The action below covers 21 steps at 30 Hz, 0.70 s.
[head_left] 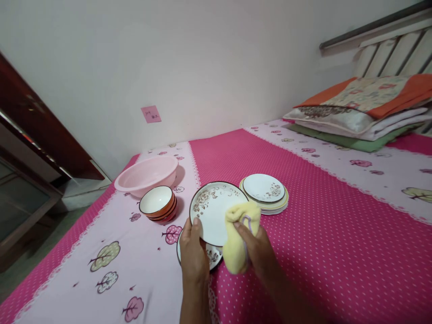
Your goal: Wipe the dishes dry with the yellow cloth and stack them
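Note:
My left hand (194,249) grips the left edge of a white plate (214,220) with a dark rim and brown flowers, thumb on its face. The plate is tilted toward me. My right hand (254,247) is closed on a yellow cloth (238,243), which lies against the plate's right edge. Below the held plate, another flowered plate (213,256) rests on the bedspread, partly hidden by it and my left hand. Just behind, to the right, stands a stack of plates (265,189), the top one white with brown flowers.
Stacked orange-brown bowls (160,204) stand on the left, in front of a pink basin (148,173). Pink patterned bedspread (324,252) covers the surface. Folded bedding (364,105) is piled at the far right, by the wall. A pink note (151,114) is on the wall.

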Motion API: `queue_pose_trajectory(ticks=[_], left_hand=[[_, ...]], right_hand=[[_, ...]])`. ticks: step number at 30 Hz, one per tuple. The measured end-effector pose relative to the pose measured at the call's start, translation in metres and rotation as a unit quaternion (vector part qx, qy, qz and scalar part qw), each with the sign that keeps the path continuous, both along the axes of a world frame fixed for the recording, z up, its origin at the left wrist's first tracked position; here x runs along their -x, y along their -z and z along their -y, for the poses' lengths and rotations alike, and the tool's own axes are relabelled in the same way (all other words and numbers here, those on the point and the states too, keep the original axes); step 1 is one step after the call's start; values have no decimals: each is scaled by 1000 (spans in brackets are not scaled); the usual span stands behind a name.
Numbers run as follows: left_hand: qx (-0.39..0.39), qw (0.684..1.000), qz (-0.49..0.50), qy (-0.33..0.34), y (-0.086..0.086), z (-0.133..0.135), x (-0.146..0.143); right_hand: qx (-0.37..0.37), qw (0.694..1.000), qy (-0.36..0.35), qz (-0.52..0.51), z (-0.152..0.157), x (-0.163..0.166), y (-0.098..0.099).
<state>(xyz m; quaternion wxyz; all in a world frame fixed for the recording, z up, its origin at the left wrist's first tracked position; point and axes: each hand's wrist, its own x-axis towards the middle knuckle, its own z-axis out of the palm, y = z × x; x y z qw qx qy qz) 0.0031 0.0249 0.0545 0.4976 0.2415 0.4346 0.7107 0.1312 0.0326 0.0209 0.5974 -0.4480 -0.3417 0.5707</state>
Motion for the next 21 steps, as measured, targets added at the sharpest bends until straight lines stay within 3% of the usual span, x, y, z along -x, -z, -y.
queue_pose_trajectory(ticks=[2, 5, 8, 10, 12, 18, 21], left_hand=[[-7, 999, -22, 28, 1, -1, 8], [-15, 996, -58, 59, -4, 2, 22], [13, 987, -121, 108, -9, 7, 33], [35, 982, -151, 111, -10, 8, 34], [43, 986, -140, 76, -9, 8, 30], [45, 995, 27, -84, -12, 3, 4], [41, 991, 54, -115, -12, 2, -2]], right_hand=[[-40, 998, -17, 42, -5, -17, -6], [-72, 990, -103, 67, -6, -36, -13], [-83, 973, -204, 69, -4, -43, -18], [-79, 969, -226, 66, -2, -42, -20], [-67, 975, -204, 51, -2, -37, -19], [-56, 994, -91, -18, 3, -4, -10], [-50, 997, -56, -19, 8, 9, -10]])
